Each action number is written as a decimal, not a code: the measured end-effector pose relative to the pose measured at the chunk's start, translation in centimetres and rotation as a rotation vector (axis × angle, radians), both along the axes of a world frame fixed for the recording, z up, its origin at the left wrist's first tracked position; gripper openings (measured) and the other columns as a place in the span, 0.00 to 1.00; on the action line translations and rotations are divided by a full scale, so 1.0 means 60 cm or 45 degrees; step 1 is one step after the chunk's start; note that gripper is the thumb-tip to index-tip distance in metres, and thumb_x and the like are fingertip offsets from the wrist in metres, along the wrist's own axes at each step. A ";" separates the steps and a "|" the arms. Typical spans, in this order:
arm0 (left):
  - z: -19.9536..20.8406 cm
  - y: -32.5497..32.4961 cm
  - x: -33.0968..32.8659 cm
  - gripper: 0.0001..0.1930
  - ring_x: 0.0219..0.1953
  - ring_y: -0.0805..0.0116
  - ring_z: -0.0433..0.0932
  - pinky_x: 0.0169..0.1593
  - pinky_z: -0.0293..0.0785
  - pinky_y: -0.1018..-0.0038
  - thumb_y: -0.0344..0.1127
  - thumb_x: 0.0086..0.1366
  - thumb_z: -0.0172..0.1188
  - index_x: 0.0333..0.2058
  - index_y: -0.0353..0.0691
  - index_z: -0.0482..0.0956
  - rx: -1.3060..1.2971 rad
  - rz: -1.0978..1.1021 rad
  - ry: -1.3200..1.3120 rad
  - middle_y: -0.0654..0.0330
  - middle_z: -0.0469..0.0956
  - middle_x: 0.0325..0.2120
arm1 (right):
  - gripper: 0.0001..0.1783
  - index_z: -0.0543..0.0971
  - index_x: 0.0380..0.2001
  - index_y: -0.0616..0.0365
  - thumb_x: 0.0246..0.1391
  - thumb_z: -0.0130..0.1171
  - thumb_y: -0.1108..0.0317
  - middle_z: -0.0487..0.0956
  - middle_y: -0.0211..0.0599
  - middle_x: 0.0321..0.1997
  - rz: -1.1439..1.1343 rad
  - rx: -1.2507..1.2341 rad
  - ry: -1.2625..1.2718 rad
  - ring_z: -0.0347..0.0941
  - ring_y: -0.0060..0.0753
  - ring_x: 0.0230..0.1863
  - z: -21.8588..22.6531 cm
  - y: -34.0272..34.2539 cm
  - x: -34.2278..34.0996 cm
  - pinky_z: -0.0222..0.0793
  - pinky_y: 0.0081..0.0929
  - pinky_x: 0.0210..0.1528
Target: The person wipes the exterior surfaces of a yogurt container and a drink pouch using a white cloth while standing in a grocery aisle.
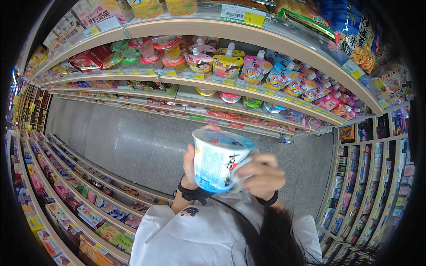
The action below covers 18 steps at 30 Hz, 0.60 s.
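1. Cup [217, 159], big and round, white and blue, sits up in the air at the middle of the frame. It tips a little, and its flat top shows.
2. Left hand [190, 164] is closed around the cup. The thumb side presses on the cup's left wall, and some fingers peek out behind the top rim.
3. Right hand [262, 174] is at the cup's right side, with its fingers bent in. It is blurry. Something thin and clear shows by the fingertips, but I cannot tell if they grip that or the cup.
4. Count them: one cup, two hands, and two black wrist bands [267, 199], one on each wrist.
5. On the shelf [195, 25] side of the frame, at the upper middle, one yellow pouch [228, 66] stands beside one pink pouch [255, 70]. Both have white caps. More pouches crowd to the right, too many to count.
6. Lower down, I can count four round tubs [230, 97], with yellow, pink, green and blue edges.
7. As for what is inside, the cup's walls hide it.
8. Low in the frame are a white shirt [177, 239] and long dark hair [275, 235]. Grey floor [120, 137] shows behind the cup.
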<state>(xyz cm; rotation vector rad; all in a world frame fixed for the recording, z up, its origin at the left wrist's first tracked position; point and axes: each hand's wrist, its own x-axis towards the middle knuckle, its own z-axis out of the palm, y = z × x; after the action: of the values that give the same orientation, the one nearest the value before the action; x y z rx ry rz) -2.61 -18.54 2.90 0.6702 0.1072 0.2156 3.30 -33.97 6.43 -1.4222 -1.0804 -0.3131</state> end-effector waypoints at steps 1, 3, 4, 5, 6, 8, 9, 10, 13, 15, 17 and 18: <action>-0.001 0.002 -0.001 0.42 0.46 0.55 0.74 0.46 0.76 0.64 0.69 0.58 0.41 0.53 0.32 0.60 0.003 -0.002 -0.001 0.43 0.70 0.44 | 0.07 0.78 0.18 0.52 0.33 0.66 0.76 0.83 0.34 0.31 -0.122 0.085 0.000 0.72 0.33 0.31 0.006 0.004 0.007 0.70 0.23 0.37; -0.006 0.005 -0.003 0.39 0.50 0.57 0.72 0.51 0.71 0.65 0.66 0.61 0.37 0.55 0.34 0.57 0.014 -0.124 -0.122 0.46 0.69 0.47 | 0.07 0.78 0.18 0.52 0.33 0.65 0.77 0.83 0.34 0.31 -0.139 0.082 -0.008 0.72 0.33 0.31 0.011 0.005 0.008 0.68 0.23 0.36; -0.015 0.007 -0.002 0.40 0.50 0.58 0.72 0.51 0.71 0.66 0.66 0.62 0.36 0.59 0.35 0.54 -0.020 -0.170 -0.149 0.47 0.68 0.48 | 0.07 0.78 0.18 0.52 0.34 0.65 0.77 0.83 0.34 0.30 -0.150 0.078 -0.016 0.71 0.33 0.30 0.012 0.007 0.007 0.67 0.22 0.34; -0.017 0.008 -0.003 0.40 0.50 0.58 0.72 0.51 0.71 0.66 0.66 0.62 0.36 0.59 0.35 0.54 -0.017 -0.170 -0.151 0.47 0.68 0.48 | 0.08 0.78 0.18 0.52 0.34 0.65 0.78 0.83 0.34 0.30 -0.161 0.073 -0.023 0.71 0.33 0.30 0.012 0.008 0.006 0.66 0.22 0.33; -0.018 0.007 -0.004 0.41 0.51 0.58 0.71 0.52 0.70 0.67 0.66 0.62 0.36 0.62 0.36 0.50 -0.068 -0.213 -0.071 0.48 0.68 0.49 | 0.07 0.78 0.18 0.52 0.36 0.64 0.78 0.83 0.34 0.31 -0.174 0.079 -0.016 0.71 0.33 0.30 0.009 0.008 -0.001 0.66 0.22 0.34; -0.017 0.004 -0.006 0.43 0.52 0.59 0.71 0.53 0.69 0.67 0.67 0.63 0.36 0.64 0.38 0.46 -0.120 -0.257 0.017 0.49 0.67 0.50 | 0.07 0.78 0.18 0.52 0.36 0.64 0.78 0.83 0.34 0.31 -0.214 0.036 -0.035 0.71 0.33 0.30 0.014 0.006 -0.004 0.66 0.22 0.35; -0.014 0.004 -0.003 0.44 0.53 0.59 0.70 0.55 0.68 0.68 0.68 0.62 0.36 0.65 0.40 0.42 -0.001 -0.228 0.065 0.50 0.67 0.51 | 0.07 0.78 0.18 0.52 0.36 0.64 0.78 0.83 0.34 0.31 -0.252 -0.009 -0.057 0.70 0.33 0.30 0.015 0.004 -0.004 0.65 0.22 0.35; -0.013 0.005 0.000 0.46 0.55 0.60 0.68 0.56 0.66 0.68 0.69 0.62 0.37 0.66 0.42 0.38 0.116 -0.202 0.113 0.51 0.66 0.52 | 0.07 0.78 0.18 0.51 0.34 0.64 0.77 0.83 0.34 0.32 -0.264 -0.010 -0.032 0.71 0.33 0.32 0.007 0.002 -0.002 0.66 0.23 0.36; 0.020 0.002 -0.003 0.49 0.56 0.60 0.66 0.58 0.64 0.68 0.71 0.58 0.42 0.66 0.43 0.37 0.204 -0.171 0.055 0.52 0.64 0.53 | 0.08 0.78 0.18 0.51 0.33 0.63 0.77 0.83 0.33 0.33 -0.255 -0.017 -0.070 0.71 0.33 0.32 0.003 -0.001 -0.001 0.66 0.22 0.36; 0.012 0.000 -0.011 0.53 0.57 0.58 0.65 0.59 0.64 0.66 0.71 0.52 0.53 0.65 0.42 0.40 0.053 -0.175 0.007 0.51 0.61 0.55 | 0.08 0.78 0.19 0.51 0.33 0.63 0.78 0.83 0.31 0.34 -0.252 -0.041 -0.086 0.71 0.33 0.32 0.007 -0.005 -0.009 0.66 0.22 0.36; 0.007 0.003 -0.012 0.55 0.57 0.56 0.65 0.59 0.65 0.64 0.68 0.47 0.61 0.63 0.43 0.43 0.211 -0.090 -0.047 0.50 0.58 0.56 | 0.08 0.78 0.19 0.50 0.34 0.62 0.78 0.83 0.30 0.35 -0.107 -0.066 -0.118 0.71 0.32 0.33 0.005 -0.004 -0.016 0.67 0.21 0.37; 0.006 0.001 -0.011 0.55 0.56 0.55 0.67 0.58 0.67 0.62 0.65 0.44 0.64 0.62 0.43 0.45 0.117 -0.069 -0.009 0.48 0.60 0.56 | 0.07 0.78 0.19 0.49 0.35 0.62 0.77 0.83 0.29 0.35 -0.037 -0.045 -0.094 0.71 0.31 0.34 -0.004 0.000 -0.025 0.68 0.22 0.37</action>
<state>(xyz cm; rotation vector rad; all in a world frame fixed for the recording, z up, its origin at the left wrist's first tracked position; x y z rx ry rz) -3.27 -18.47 3.27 0.7632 0.0725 0.1716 1.80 -34.00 6.18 -1.4683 -1.1308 -0.3714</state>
